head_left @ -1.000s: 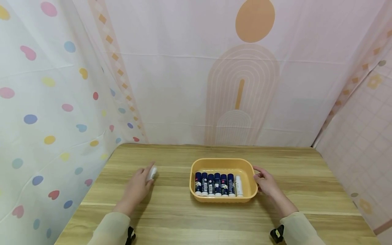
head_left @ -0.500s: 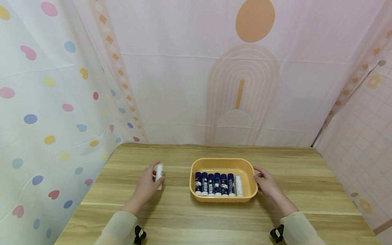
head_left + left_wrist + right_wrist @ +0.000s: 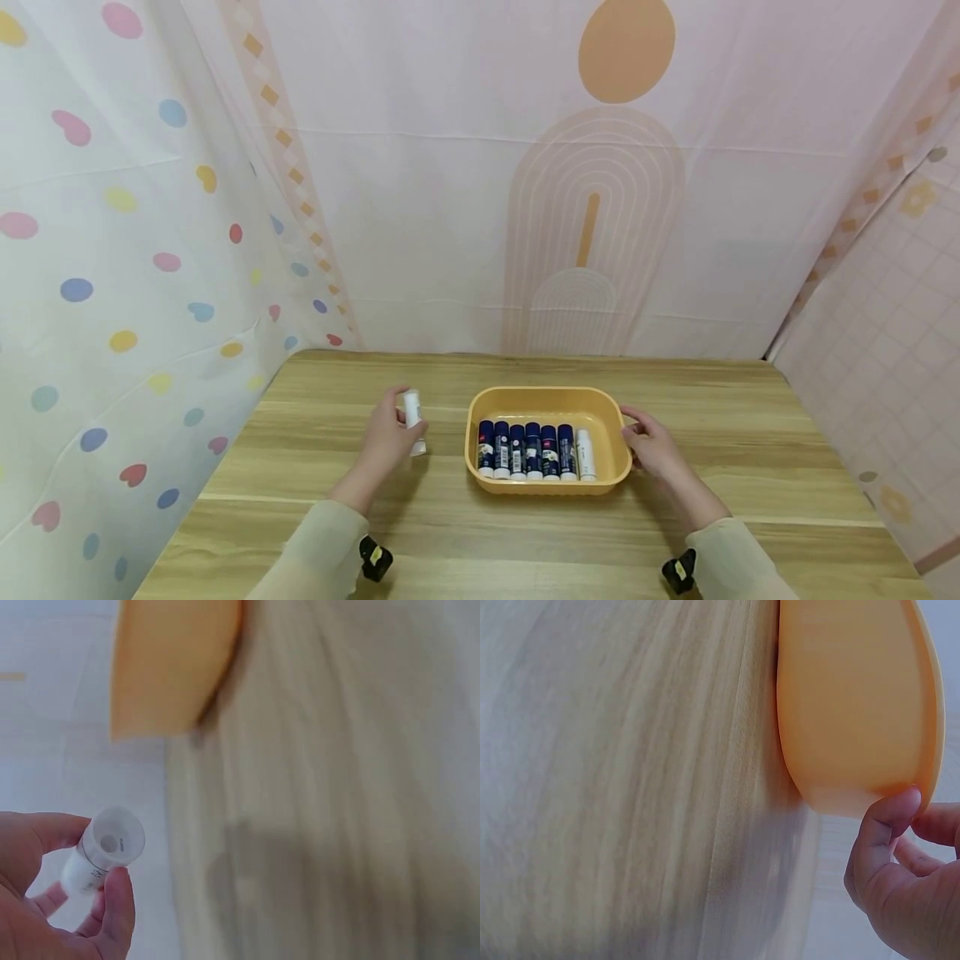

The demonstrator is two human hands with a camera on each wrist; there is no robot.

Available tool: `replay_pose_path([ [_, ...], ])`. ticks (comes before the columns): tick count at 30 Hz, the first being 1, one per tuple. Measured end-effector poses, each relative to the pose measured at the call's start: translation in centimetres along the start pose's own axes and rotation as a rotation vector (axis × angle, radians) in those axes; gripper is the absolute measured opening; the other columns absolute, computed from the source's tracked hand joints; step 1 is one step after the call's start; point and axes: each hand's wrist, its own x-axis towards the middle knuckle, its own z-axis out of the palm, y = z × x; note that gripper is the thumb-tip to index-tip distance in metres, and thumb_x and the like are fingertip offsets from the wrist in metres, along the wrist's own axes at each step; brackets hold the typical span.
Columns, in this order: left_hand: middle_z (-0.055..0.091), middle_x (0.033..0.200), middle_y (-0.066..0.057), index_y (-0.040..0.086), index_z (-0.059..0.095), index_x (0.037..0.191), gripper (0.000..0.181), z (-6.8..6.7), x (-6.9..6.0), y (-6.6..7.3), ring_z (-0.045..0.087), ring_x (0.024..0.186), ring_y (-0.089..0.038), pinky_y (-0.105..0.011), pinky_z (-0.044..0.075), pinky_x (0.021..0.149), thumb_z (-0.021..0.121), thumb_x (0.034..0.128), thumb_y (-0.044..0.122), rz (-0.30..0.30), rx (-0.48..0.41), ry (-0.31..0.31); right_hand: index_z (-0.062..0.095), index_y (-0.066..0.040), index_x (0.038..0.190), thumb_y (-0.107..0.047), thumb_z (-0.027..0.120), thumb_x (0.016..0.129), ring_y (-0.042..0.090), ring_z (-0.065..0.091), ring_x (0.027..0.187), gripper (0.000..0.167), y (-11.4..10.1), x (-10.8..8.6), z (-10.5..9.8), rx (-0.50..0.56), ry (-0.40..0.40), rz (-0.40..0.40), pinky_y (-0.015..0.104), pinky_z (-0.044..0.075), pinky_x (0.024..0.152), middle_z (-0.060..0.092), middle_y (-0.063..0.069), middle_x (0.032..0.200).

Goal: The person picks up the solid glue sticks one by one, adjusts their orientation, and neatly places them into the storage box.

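Observation:
My left hand (image 3: 384, 440) holds a white glue stick (image 3: 412, 408) above the table, left of a yellow plastic basket (image 3: 547, 489). In the left wrist view, thumb and fingers grip the glue stick (image 3: 90, 862) around its sides, its hollow round end facing the camera. My right hand (image 3: 654, 452) is at the basket's right end. Up close in the right wrist view, its thumb and a finger pinch the wall of the basket (image 3: 847, 705) by the rim. Inside lie several navy glue sticks (image 3: 532, 450) in a row, with a white glue stick (image 3: 585, 456) at the right.
The basket stands on a wood-grain table (image 3: 480, 550). A printed curtain (image 3: 420, 208) hangs behind the table's back edge, and a dotted curtain (image 3: 150, 333) runs along the left. A pale grid-patterned curtain (image 3: 885, 333) is on the right.
My left hand has moved right, toward the basket, bringing the white glue stick up off the table and more upright. The right hand and the basket have stayed in place.

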Motion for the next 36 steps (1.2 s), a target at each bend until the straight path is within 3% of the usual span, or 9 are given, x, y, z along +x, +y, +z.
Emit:
replay_pose_path([
  [8, 0.054, 0.085, -0.012, 0.011, 0.037, 0.139, 0.069, 2.0, 0.4, 4.2, 0.054, 0.066, -0.019, -0.024, 0.048, 0.052, 0.072, 0.0793, 0.009, -0.022, -0.07, -0.024, 0.038, -0.004, 0.142, -0.007, 0.041, 0.1, 0.015, 0.05, 0.068, 0.043, 0.0, -0.1, 0.0, -0.002, -0.004, -0.001, 0.025, 0.046, 0.055, 0.044, 0.014, 0.104],
  [14, 0.055, 0.084, -0.013, 0.01, 0.039, 0.138, 0.068, 4.2, -0.1, 7.3, 0.054, 0.064, -0.019, -0.025, 0.048, 0.051, 0.071, 0.0782, 0.006, 0.033, -0.14, -0.035, 0.038, -0.004, 0.142, -0.006, 0.041, 0.099, 0.014, 0.049, 0.067, 0.043, 0.1, 0.1, 0.0, -0.001, 0.0, -0.005, 0.024, 0.046, 0.055, 0.044, 0.012, 0.102],
  [21, 0.061, 0.094, -0.017, 0.011, 0.039, 0.136, 0.064, 7.8, -1.6, 10.3, 0.06, 0.071, -0.021, -0.026, 0.052, 0.055, 0.07, 0.0803, 0.005, 0.08, -0.217, -0.105, 0.039, -0.003, 0.141, -0.006, 0.041, 0.099, 0.014, 0.051, 0.068, 0.042, 0.2, 0.0, -0.1, -0.002, 0.004, -0.006, 0.023, 0.047, 0.054, 0.044, 0.012, 0.101],
  [26, 0.059, 0.099, -0.013, 0.014, 0.041, 0.135, 0.062, 10.2, -2.6, 11.9, 0.058, 0.075, -0.019, -0.027, 0.051, 0.057, 0.071, 0.0816, 0.01, 0.08, -0.213, -0.14, 0.038, -0.003, 0.141, -0.005, 0.04, 0.099, 0.015, 0.051, 0.067, 0.042, 0.2, 0.1, -0.2, 0.002, 0.001, -0.006, 0.023, 0.047, 0.054, 0.044, 0.013, 0.102],
  [36, 0.053, 0.087, -0.007, 0.012, 0.04, 0.135, 0.063, 13.6, -3.7, 13.6, 0.051, 0.068, -0.014, -0.025, 0.046, 0.054, 0.071, 0.0802, 0.008, 0.061, -0.217, -0.174, 0.038, -0.003, 0.142, -0.006, 0.04, 0.099, 0.015, 0.051, 0.069, 0.042, 0.1, 0.0, -0.1, 0.002, -0.004, -0.004, 0.024, 0.047, 0.055, 0.044, 0.014, 0.103],
])
